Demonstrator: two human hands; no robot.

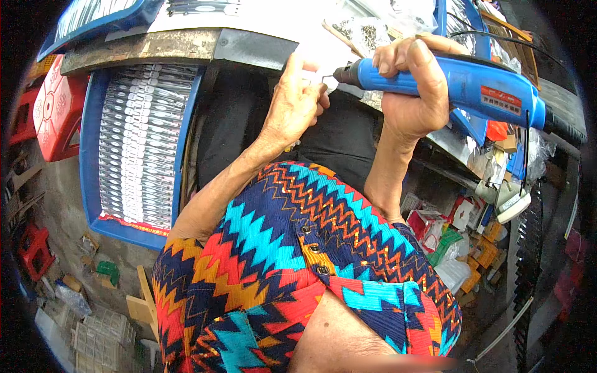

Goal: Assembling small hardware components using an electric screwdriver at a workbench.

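Driving step: right hand (pixel 410 93) clenched round blue power screwdriver (pixel 460 84), left hand (pixel 295 102) pinching probably a small white part (pixel 314 71); next needs steady tip alignment.

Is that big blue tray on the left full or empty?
Full. The blue tray is packed edge to edge with neat rows of small silvery metal pieces; only its blue rim shows around them.

Soft, even daylight; white glare burns out the top centre. Fisheye bending curves the edges, black corners frame the view, and the bottom edge is blurred.
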